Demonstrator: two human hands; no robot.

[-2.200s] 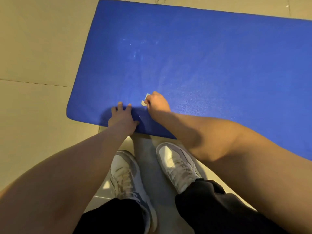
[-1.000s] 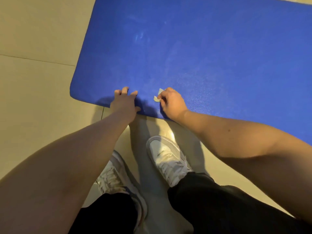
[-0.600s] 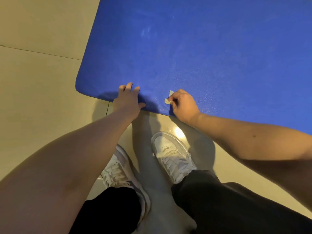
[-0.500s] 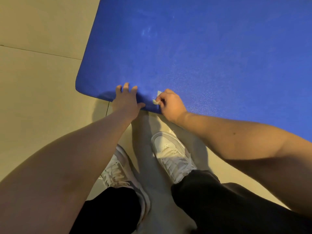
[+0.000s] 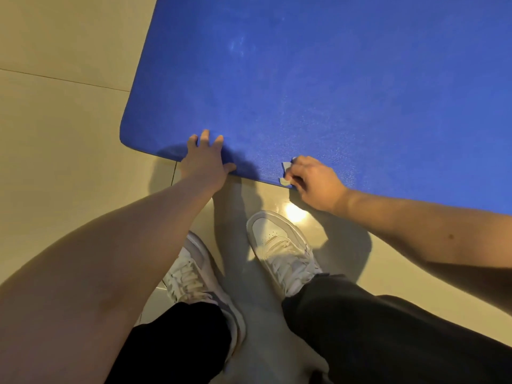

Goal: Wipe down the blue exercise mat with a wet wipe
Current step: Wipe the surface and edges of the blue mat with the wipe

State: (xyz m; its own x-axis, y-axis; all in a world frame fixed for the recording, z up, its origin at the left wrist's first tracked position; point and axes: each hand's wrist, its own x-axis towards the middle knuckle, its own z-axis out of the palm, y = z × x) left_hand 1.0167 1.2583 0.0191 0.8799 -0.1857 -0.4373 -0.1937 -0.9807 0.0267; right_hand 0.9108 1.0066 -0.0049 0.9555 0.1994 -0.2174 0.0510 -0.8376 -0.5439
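Your left hand lies flat with fingers spread on the near edge of the blue foam exercise mat, which is spread on the beige tiled floor. Your right hand has its fingers curled round a small crumpled white wet wipe, pressed to the same edge, well apart from the left.

Warm, yellowish, dim light. 1 bright glare spot shines on the glossy floor tile beside the right sneaker. Soft arm shadows fall across the tile and the blue exercise mat edge. Wide-angle distortion swells the left forearm and right forearm; detail is soft.
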